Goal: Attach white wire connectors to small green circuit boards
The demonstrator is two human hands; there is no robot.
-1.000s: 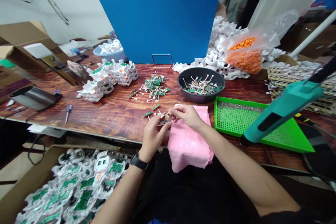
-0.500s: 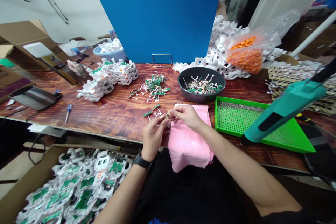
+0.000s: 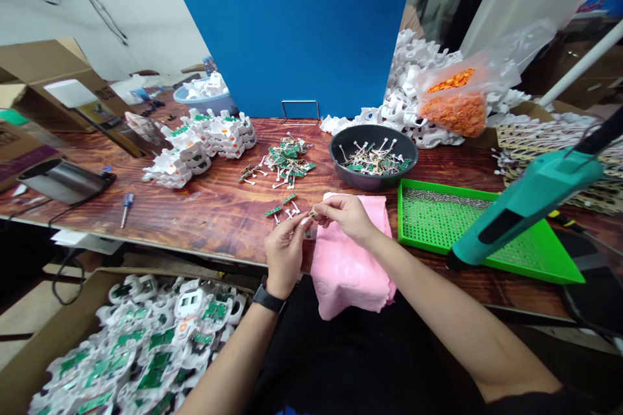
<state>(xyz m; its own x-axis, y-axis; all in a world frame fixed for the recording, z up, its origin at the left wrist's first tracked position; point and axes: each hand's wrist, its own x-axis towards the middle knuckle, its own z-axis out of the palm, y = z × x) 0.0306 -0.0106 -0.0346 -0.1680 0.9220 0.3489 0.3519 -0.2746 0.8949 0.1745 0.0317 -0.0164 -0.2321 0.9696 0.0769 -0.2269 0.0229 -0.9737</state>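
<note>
My left hand (image 3: 285, 246) and my right hand (image 3: 346, 215) meet above the front edge of the wooden table (image 3: 204, 207). Both pinch one small part (image 3: 312, 213) between their fingertips; it looks like a tiny green circuit board with a white lead. A pink cloth (image 3: 348, 253) lies under my right hand and hangs over the table edge. A few loose small boards (image 3: 282, 206) lie just beyond my left hand. A black watch sits on my left wrist.
A pile of small boards (image 3: 285, 162), a dark bowl (image 3: 372, 155) of the same parts, a green perforated tray (image 3: 481, 230), stacked white housings (image 3: 204, 142), a bag of orange pieces (image 3: 455, 107), a teal hanging power tool (image 3: 530, 198), a small screwdriver (image 3: 125, 207), a carton of assembled housings (image 3: 141, 343).
My left hand has turned and risen slightly, bringing its fingertips up to the part held by my right hand. The rest is unchanged.
</note>
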